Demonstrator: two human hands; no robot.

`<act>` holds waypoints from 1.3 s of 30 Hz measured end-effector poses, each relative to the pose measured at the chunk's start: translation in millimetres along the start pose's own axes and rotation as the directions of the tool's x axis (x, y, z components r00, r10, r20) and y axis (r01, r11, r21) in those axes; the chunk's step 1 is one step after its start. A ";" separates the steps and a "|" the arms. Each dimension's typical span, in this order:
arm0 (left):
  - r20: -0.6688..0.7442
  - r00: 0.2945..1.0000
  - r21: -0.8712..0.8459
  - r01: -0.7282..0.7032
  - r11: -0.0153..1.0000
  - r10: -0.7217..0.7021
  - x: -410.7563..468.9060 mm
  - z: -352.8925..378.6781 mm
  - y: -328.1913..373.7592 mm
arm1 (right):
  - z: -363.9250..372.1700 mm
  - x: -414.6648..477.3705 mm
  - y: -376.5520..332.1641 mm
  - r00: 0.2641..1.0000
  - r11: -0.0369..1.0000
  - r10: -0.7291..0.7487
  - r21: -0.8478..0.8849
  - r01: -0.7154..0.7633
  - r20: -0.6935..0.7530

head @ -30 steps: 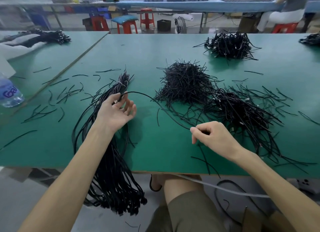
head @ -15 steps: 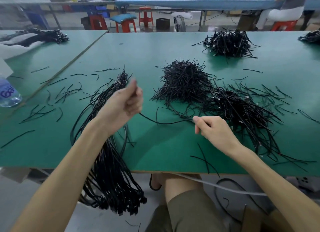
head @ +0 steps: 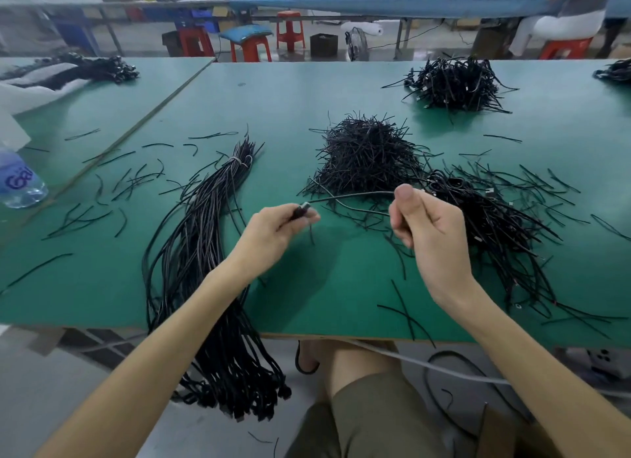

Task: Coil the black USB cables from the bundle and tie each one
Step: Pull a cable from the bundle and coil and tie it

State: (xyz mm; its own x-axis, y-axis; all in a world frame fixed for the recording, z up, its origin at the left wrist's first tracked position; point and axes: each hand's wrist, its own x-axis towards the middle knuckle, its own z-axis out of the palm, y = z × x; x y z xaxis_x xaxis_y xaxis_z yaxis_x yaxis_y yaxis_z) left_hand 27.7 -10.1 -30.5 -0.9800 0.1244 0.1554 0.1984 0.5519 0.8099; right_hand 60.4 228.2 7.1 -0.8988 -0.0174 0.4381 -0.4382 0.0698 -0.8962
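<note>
Cable [head: 351,195] — one black USB lead, now raised clear of the green table [head: 307,286] and spanning both hands. Left hand [head: 273,230] pinches the plug end; a second ago it reached into the bundle [head: 205,252] at 9 o'clock. Right hand [head: 430,225] is fisted around the lead. Extraction appears complete — coiling can start. Tie pile [head: 367,153] lies at 12 o'clock, finished coils [head: 485,218] at 2 o'clock.
</note>
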 end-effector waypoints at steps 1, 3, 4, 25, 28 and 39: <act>0.020 1.000 0.020 0.000 1.000 -0.001 -0.3 0.6 0.2 | 4.0 -1.7 -3.8 1.000 1.000 -0.019 0.011 0.019 0.023; 0.062 0.998 -0.079 0.022 0.997 -0.018 -2.2 3.4 1.4 | 10.8 -3.2 -10.1 0.997 0.999 -0.041 0.031 0.040 0.058; 0.071 0.997 -0.180 0.046 0.983 -0.034 -3.6 5.6 3.6 | 13.9 -3.8 -12.0 0.996 0.999 -0.046 0.029 0.043 0.079; 0.205 0.979 -0.978 0.205 -0.046 -0.001 -2.4 -20.7 20.6 | 26.3 -31.3 26.8 0.832 0.969 0.162 -0.247 -0.031 0.530; 0.309 0.938 -0.951 0.300 0.075 0.158 -15.7 -28.7 31.2 | 18.3 -17.5 36.4 0.878 0.964 0.176 -0.258 -0.062 0.445; 0.164 0.979 0.235 -0.154 0.960 0.117 -32.0 14.6 20.2 | 28.0 6.4 27.4 0.917 0.956 0.191 -0.279 -0.093 0.351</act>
State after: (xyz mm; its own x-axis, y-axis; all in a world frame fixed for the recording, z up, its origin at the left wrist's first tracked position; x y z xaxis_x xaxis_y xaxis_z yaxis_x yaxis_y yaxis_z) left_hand 63.4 9.1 -27.3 -0.9341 0.3221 0.1542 0.3452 0.7042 0.6205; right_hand 42.2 202.0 -16.6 -0.9129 -0.3527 0.2056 -0.3315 0.3464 -0.8776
